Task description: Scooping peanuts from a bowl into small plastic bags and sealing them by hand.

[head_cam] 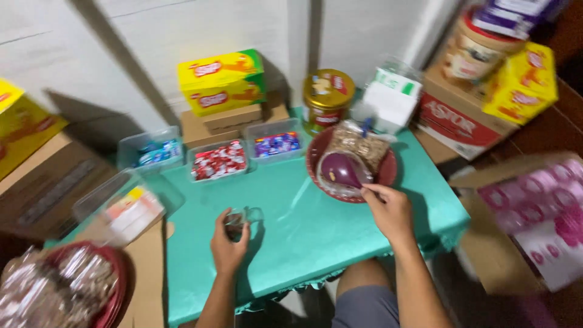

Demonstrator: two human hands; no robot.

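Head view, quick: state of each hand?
Left hand: closed on a small clear cup.
Right hand: closed on a purple scoop over the red bowl.

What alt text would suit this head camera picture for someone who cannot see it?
At a teal table, a person's right hand holds a purple scoop over a red bowl of bagged snacks, while the left hand grips a small clear jar. Three clear tubs of wrapped sweets sit behind.
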